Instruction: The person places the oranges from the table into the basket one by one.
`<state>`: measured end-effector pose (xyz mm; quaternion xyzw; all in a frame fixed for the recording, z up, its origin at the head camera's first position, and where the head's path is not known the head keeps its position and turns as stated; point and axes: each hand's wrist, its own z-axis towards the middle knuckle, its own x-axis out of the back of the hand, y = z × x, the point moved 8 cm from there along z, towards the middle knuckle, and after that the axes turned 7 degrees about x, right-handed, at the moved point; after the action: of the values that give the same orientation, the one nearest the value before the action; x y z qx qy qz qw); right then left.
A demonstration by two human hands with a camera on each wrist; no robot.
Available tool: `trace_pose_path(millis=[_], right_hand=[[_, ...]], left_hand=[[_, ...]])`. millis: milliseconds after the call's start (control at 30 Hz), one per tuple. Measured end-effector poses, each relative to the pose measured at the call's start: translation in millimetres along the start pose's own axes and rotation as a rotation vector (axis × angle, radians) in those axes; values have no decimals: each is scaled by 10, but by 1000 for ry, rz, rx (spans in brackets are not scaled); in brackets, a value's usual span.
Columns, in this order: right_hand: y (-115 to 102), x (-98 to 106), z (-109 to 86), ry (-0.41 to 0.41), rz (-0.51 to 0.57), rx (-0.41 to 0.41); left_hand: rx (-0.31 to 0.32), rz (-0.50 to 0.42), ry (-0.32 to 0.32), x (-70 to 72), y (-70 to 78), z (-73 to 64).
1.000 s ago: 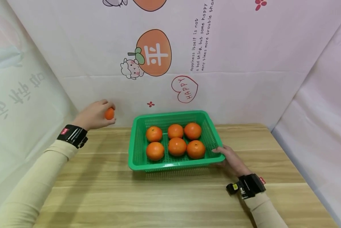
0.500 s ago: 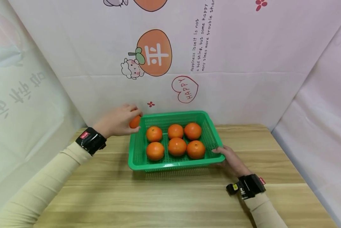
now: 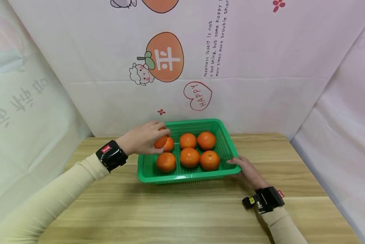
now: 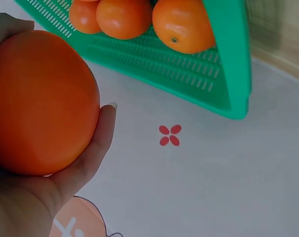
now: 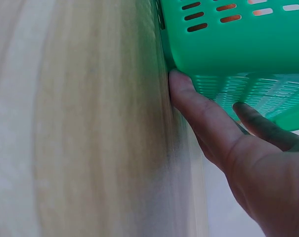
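Observation:
My left hand [image 3: 142, 138] grips an orange [image 4: 40, 103] with curled fingers and thumb. It holds the fruit over the left end of a green plastic basket [image 3: 185, 177]. In the left wrist view the held orange is apart from the basket. Several oranges lie in the basket, in two rough rows; the held one partly covers the back-left orange [image 3: 170, 144] in the head view. My right hand [image 3: 249, 171] grips the basket's front right corner, thumb over the rim. The right wrist view shows its fingers against the basket's underside and outer wall.
The basket stands on a wooden tabletop [image 3: 176, 213], close to the back edge. A white printed cloth [image 3: 255, 101] hangs right behind it, and more cloth [image 3: 350, 135] closes off both sides. A black camera band [image 3: 111, 156] sits on each wrist.
My left hand has carried the orange rightward and slightly down, from beside the basket to over its left end. The right hand and basket have stayed in place.

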<state>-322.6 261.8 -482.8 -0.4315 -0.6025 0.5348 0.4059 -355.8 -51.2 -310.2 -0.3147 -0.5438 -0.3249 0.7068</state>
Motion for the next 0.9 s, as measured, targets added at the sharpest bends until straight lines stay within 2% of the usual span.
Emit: trace_pose_path(millis=[167,433,667,900], right_hand=[[12,10,-2,4,-1,-4],[49,14,6,-6,-15,-1],[38,26,0,4,-17,-3],[35,32,0,11,-25,-11]], left_hand=[[21,-67,-22,-47,10,89],[6,-139,-21,-167,48,210],[58,-212,-3,-238,-47,368],[114,-227,-32,-340,-157,484]])
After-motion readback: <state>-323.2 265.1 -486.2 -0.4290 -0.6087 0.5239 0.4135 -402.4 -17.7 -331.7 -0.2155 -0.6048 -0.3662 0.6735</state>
